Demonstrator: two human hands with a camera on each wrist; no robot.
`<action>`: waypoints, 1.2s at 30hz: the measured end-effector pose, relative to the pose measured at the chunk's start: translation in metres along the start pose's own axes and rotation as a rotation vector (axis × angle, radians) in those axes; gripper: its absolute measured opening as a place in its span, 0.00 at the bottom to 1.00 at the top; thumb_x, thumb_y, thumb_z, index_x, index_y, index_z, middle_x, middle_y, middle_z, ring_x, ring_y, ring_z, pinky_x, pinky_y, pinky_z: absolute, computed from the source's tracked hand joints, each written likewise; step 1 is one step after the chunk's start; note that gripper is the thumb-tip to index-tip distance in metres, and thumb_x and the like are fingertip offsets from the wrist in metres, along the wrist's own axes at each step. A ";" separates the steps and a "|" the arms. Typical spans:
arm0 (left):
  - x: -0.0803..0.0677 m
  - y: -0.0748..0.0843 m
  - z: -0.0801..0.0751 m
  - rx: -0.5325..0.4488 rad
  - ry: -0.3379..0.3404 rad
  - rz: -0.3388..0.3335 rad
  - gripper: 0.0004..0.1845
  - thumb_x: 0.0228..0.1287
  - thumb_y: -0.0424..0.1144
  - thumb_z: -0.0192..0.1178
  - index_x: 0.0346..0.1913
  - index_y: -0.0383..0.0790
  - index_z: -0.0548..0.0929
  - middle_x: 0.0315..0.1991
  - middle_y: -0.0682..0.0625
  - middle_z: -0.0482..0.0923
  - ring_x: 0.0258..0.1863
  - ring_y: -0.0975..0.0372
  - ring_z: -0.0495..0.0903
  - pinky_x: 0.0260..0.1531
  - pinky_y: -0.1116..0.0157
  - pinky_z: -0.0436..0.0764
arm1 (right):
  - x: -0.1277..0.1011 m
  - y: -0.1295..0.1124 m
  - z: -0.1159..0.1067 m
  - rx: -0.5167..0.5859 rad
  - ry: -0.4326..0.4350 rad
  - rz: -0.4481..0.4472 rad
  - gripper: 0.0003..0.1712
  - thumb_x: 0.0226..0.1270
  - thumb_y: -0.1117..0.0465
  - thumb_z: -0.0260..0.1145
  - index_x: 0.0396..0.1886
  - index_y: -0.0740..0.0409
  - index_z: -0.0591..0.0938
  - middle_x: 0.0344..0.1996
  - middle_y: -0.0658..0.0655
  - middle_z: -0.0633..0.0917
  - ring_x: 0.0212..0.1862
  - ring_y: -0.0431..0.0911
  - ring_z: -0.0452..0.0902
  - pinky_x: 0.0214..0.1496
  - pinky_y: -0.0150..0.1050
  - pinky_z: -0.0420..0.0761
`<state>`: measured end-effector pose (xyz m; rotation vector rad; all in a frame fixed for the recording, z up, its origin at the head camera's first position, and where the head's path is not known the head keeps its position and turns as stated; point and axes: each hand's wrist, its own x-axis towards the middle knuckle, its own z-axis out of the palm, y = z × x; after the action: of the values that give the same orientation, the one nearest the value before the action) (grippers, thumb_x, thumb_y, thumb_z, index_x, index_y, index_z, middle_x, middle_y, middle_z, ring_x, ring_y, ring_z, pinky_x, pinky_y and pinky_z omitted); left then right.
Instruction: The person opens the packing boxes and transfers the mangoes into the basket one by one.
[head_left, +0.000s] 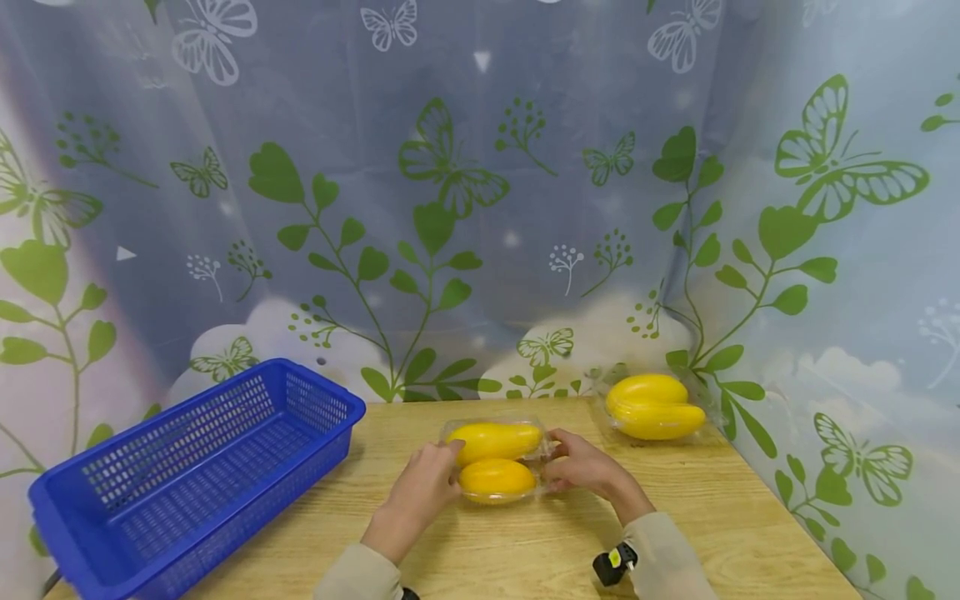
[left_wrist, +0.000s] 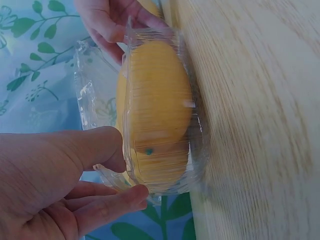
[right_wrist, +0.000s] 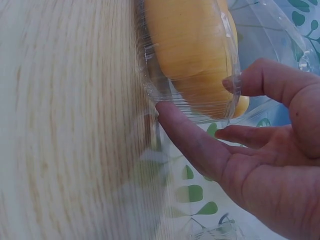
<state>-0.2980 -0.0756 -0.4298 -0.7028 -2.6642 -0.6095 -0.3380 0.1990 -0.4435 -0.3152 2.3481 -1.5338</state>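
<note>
A clear plastic clamshell box (head_left: 501, 499) stands on the table in front of me, its transparent lid (left_wrist: 86, 75) raised at the far side. Two smooth yellow fruits, mango-like, lie in it: a longer one (head_left: 497, 440) behind and a rounder one (head_left: 497, 477) nearer me. My left hand (head_left: 422, 490) pinches the box's left end, thumb at the rim and fingers lower down. At the right end my right hand (head_left: 588, 468) grips the box between thumb and fingers. One fingertip (right_wrist: 165, 109) there touches the lower corner.
A blue perforated plastic basket (head_left: 225, 533) stands at the left of the wooden table (head_left: 517, 558). Back right, another clear box (head_left: 611, 421) holds two yellow fruits (head_left: 652, 407). A curtain (head_left: 525, 250) printed with leaves and butterflies hangs behind the table.
</note>
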 end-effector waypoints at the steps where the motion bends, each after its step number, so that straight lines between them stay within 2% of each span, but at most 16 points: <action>1: 0.000 0.000 0.000 0.005 0.004 0.005 0.20 0.48 0.19 0.67 0.48 0.29 0.84 0.16 0.55 0.67 0.17 0.66 0.61 0.19 0.73 0.64 | 0.000 0.000 0.000 -0.003 -0.001 -0.003 0.43 0.64 0.69 0.65 0.76 0.72 0.58 0.59 0.75 0.75 0.39 0.46 0.82 0.45 0.44 0.89; 5: -0.001 0.002 -0.002 0.014 0.011 0.010 0.21 0.48 0.18 0.65 0.49 0.29 0.84 0.18 0.52 0.71 0.17 0.65 0.62 0.19 0.73 0.65 | 0.000 0.002 -0.001 -0.006 -0.003 -0.006 0.41 0.64 0.69 0.64 0.75 0.71 0.60 0.57 0.73 0.76 0.40 0.47 0.82 0.46 0.45 0.89; 10: -0.001 0.002 -0.002 0.019 0.020 0.012 0.23 0.47 0.19 0.64 0.51 0.28 0.84 0.22 0.46 0.79 0.17 0.65 0.62 0.18 0.73 0.65 | 0.000 0.002 -0.001 -0.005 0.003 0.000 0.43 0.64 0.69 0.65 0.76 0.72 0.58 0.59 0.75 0.76 0.40 0.47 0.82 0.46 0.46 0.89; 13: -0.001 0.002 -0.002 0.014 0.018 0.005 0.25 0.48 0.19 0.63 0.55 0.26 0.84 0.29 0.40 0.85 0.16 0.66 0.61 0.16 0.74 0.65 | 0.000 0.002 -0.001 -0.002 0.011 0.013 0.45 0.63 0.69 0.65 0.77 0.72 0.56 0.59 0.75 0.75 0.40 0.47 0.82 0.45 0.45 0.89; 16: -0.001 0.002 -0.002 0.012 0.028 0.000 0.26 0.50 0.20 0.62 0.57 0.25 0.84 0.40 0.33 0.88 0.16 0.66 0.61 0.17 0.73 0.69 | 0.000 0.003 -0.001 0.002 0.017 0.026 0.47 0.63 0.69 0.65 0.78 0.71 0.55 0.60 0.75 0.76 0.39 0.47 0.82 0.45 0.45 0.89; 18: -0.001 0.002 -0.003 0.014 0.039 0.000 0.25 0.51 0.21 0.62 0.57 0.25 0.84 0.45 0.32 0.88 0.19 0.65 0.67 0.21 0.72 0.75 | 0.000 0.003 -0.002 0.008 0.014 0.030 0.48 0.63 0.69 0.66 0.79 0.71 0.54 0.61 0.76 0.75 0.40 0.47 0.83 0.45 0.44 0.89; 19: -0.001 0.002 -0.004 0.015 0.047 0.003 0.25 0.51 0.21 0.62 0.56 0.26 0.84 0.48 0.31 0.88 0.22 0.63 0.74 0.25 0.70 0.80 | 0.000 0.003 -0.002 0.015 0.010 0.033 0.48 0.63 0.69 0.65 0.79 0.72 0.53 0.63 0.77 0.75 0.41 0.47 0.83 0.45 0.43 0.89; 22: -0.001 0.003 -0.006 0.000 0.059 0.004 0.24 0.52 0.21 0.62 0.56 0.26 0.85 0.53 0.31 0.86 0.39 0.52 0.88 0.40 0.61 0.89 | 0.000 0.005 -0.003 0.041 -0.006 0.040 0.50 0.62 0.70 0.65 0.79 0.75 0.50 0.66 0.79 0.72 0.44 0.48 0.83 0.45 0.42 0.90; 25: -0.002 0.003 -0.008 -0.021 0.063 0.002 0.23 0.54 0.22 0.63 0.56 0.27 0.85 0.55 0.32 0.85 0.53 0.43 0.87 0.50 0.53 0.89 | -0.001 0.006 -0.005 0.082 -0.023 0.054 0.51 0.62 0.71 0.65 0.79 0.77 0.48 0.67 0.80 0.69 0.46 0.49 0.83 0.46 0.42 0.90; 28: -0.002 0.003 -0.009 -0.030 0.065 -0.002 0.23 0.55 0.22 0.64 0.57 0.27 0.84 0.55 0.32 0.85 0.55 0.42 0.86 0.53 0.51 0.87 | -0.001 0.007 -0.006 0.113 -0.031 0.064 0.51 0.62 0.71 0.65 0.79 0.76 0.48 0.67 0.80 0.68 0.46 0.50 0.83 0.47 0.43 0.91; 32: -0.001 0.002 -0.011 -0.039 0.071 -0.012 0.24 0.56 0.23 0.65 0.58 0.28 0.83 0.55 0.31 0.84 0.54 0.42 0.86 0.52 0.51 0.88 | -0.001 0.007 -0.007 0.133 -0.043 0.067 0.48 0.63 0.71 0.65 0.78 0.74 0.52 0.67 0.80 0.69 0.45 0.49 0.82 0.48 0.44 0.90; 36: 0.000 0.000 -0.012 -0.053 0.104 -0.010 0.24 0.58 0.23 0.66 0.59 0.29 0.82 0.55 0.32 0.84 0.53 0.43 0.86 0.52 0.51 0.88 | 0.000 0.006 -0.007 0.142 -0.051 0.074 0.45 0.63 0.71 0.64 0.77 0.72 0.55 0.67 0.79 0.69 0.47 0.50 0.83 0.49 0.46 0.90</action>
<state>-0.2955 -0.0813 -0.4194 -0.6541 -2.5661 -0.7025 -0.3404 0.2078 -0.4466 -0.2280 2.1738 -1.6273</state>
